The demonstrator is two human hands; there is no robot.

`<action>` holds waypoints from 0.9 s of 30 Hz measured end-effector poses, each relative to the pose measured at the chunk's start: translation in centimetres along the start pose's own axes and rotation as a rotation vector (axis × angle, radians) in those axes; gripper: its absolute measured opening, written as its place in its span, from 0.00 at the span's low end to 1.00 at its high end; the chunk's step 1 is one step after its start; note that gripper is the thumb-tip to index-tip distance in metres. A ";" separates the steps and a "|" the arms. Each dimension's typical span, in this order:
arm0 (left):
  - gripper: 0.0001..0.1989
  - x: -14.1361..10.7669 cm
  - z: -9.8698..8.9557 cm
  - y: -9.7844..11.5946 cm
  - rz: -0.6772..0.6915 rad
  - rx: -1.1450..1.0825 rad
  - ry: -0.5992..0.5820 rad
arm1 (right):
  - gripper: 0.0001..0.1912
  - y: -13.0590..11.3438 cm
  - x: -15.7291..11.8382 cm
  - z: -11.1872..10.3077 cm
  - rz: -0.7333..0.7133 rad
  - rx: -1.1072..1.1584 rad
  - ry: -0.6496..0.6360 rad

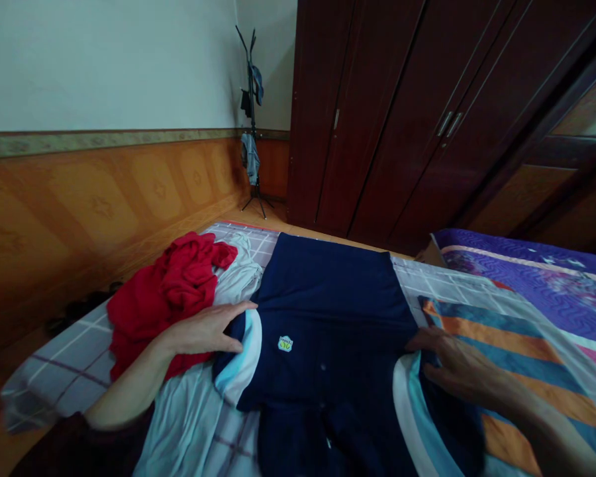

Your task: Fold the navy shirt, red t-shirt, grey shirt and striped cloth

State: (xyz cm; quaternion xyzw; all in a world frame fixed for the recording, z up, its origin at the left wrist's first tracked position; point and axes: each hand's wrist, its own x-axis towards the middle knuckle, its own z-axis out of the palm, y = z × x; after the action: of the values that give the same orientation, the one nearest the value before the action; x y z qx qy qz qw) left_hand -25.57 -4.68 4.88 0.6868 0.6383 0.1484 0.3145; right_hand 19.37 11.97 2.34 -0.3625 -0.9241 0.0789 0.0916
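Observation:
A navy polo shirt [328, 285] lies spread front up on the bed, its hem far from me and its buttons toward me. Its sleeves carry white and light-blue bands, and a small badge [285, 343] sits on the chest. My left hand [211, 328] holds the left sleeve edge, thumb and fingers on either side of the cloth. On the opposite side, my right hand [440, 358] has its fingers curled at the other sleeve; some fingertips are hidden. Beside my left hand lies a crumpled red garment [166, 288], with pale cloth [186, 417] around it.
An orange-and-blue striped cloth [511, 344] lies under my right forearm. The bed has a grey checked sheet [62, 368]. Beyond stand a dark wardrobe [377, 119] and a coat rack [251, 119]. A purple floral cover [541, 271] is at the right.

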 end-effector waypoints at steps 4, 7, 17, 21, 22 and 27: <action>0.24 -1.3 0.7 -1.1 -0.031 0.098 0.075 | 0.14 0.7 -2.0 0.2 -0.013 -0.098 0.025; 0.20 -2.1 0.8 -1.4 -0.097 0.291 0.246 | 0.12 0.2 -3.5 -0.1 0.004 -0.176 0.138; 0.16 -4.9 9.3 8.0 0.516 0.387 -0.005 | 0.15 -7.3 -9.8 1.2 0.200 -0.213 0.202; 0.15 -4.1 12.7 9.3 0.574 0.538 -0.014 | 0.10 -9.4 -10.0 1.5 0.314 -0.283 0.127; 0.13 -3.8 12.8 9.2 0.585 0.547 -0.011 | 0.07 -9.7 -10.1 1.5 0.332 -0.283 0.097; 0.12 -3.1 10.8 8.4 0.674 0.362 -0.006 | 0.06 -9.5 -10.8 1.2 0.477 -0.285 0.171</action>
State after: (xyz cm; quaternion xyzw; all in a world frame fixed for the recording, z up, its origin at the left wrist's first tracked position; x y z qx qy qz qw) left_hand -12.90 -10.24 2.50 0.9030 0.3915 0.1265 0.1235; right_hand 20.67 -2.38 1.93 -0.5840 -0.8035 -0.0634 0.0960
